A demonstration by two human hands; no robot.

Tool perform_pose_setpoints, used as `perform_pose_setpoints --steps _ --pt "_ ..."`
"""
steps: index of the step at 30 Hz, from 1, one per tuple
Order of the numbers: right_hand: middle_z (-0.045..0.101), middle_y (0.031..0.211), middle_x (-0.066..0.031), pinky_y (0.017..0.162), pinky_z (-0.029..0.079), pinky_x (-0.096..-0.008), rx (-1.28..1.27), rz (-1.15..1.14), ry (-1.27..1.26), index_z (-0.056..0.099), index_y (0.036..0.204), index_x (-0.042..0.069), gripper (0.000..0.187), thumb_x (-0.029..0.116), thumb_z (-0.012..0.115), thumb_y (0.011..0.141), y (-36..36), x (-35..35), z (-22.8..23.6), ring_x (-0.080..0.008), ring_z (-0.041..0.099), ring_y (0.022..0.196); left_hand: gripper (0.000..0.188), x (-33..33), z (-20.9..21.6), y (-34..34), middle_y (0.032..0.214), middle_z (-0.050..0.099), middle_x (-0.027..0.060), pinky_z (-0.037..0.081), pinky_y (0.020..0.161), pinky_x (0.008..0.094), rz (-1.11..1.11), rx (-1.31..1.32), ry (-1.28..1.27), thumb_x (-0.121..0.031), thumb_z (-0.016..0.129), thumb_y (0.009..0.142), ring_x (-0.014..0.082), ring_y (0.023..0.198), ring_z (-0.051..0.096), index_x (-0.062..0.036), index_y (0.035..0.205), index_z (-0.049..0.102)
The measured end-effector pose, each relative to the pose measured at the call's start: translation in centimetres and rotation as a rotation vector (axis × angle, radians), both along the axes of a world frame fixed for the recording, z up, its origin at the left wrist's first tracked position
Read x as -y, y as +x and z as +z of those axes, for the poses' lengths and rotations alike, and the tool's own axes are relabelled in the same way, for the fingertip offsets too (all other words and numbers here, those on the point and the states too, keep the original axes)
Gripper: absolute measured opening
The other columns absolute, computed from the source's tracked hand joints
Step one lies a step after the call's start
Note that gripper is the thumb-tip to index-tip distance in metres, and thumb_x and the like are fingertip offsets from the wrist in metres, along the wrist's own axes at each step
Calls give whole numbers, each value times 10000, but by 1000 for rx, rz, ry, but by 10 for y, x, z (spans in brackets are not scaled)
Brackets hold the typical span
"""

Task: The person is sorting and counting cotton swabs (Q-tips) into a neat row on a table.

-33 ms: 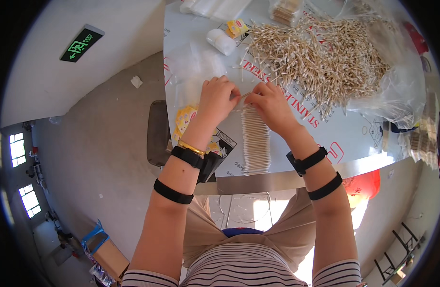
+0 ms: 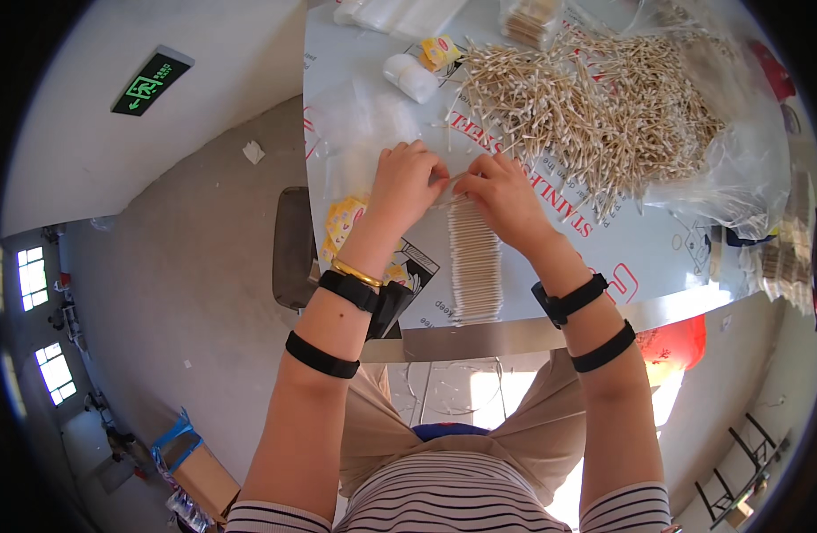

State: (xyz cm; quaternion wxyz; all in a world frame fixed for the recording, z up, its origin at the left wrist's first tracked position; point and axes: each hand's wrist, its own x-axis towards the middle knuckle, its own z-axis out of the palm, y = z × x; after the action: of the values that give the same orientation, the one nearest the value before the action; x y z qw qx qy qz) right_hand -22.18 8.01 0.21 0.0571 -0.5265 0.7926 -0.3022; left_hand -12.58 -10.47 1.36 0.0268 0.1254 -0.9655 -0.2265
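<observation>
A neat row of cotton swabs [image 2: 475, 266] lies on the metal table, the sticks side by side and running crosswise. At the row's far end my left hand [image 2: 408, 184] and my right hand [image 2: 504, 197] face each other a small gap apart. Thumb and fingers are pinched together on both. A cotton swab appears to run between the two pinches; the fingers hide most of it. Beyond my right hand spreads a large loose heap of cotton swabs [image 2: 595, 115].
Clear plastic [image 2: 728, 178] lies along the heap's right side. Yellow packets [image 2: 345, 218] rest beside my left forearm, with another yellow packet [image 2: 440, 51] and a white roll-shaped thing [image 2: 410, 78] farther back. The table's front edge [image 2: 479, 342] is near my lap. A dark stool [image 2: 291, 249] stands left.
</observation>
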Motion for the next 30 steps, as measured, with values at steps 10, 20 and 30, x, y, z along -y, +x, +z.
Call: perform_pose_setpoints --steps 10,20,30 --pt "657 1019 -120 895 502 -381 219 -305 -122 736 1047 43 213 -71 604 924 -13 -42 10 -305 615 996 96 -8 2 9 1025 660 64 440 1004 421 -18 -158 227 -92 742 889 284 1049 614 -133 970 773" --pt "583 1238 -81 982 459 -309 820 -294 -499 629 1334 32 302 96 460 1092 21 -17 -17 -178 562 1078 593 -58 -27 39 1653 345 188 221 1275 420 227 -518 714 -389 334 1141 321 1556 296 9 1580 358" --pt "548 1402 -134 1162 348 -363 863 -293 -567 544 1453 20 425 252 390 1132 26 -8 -18 -254 495 1325 676 -67 -39 32 1710 223 227 178 1285 426 184 -546 693 -405 316 1129 352 1592 213 41 1629 226"
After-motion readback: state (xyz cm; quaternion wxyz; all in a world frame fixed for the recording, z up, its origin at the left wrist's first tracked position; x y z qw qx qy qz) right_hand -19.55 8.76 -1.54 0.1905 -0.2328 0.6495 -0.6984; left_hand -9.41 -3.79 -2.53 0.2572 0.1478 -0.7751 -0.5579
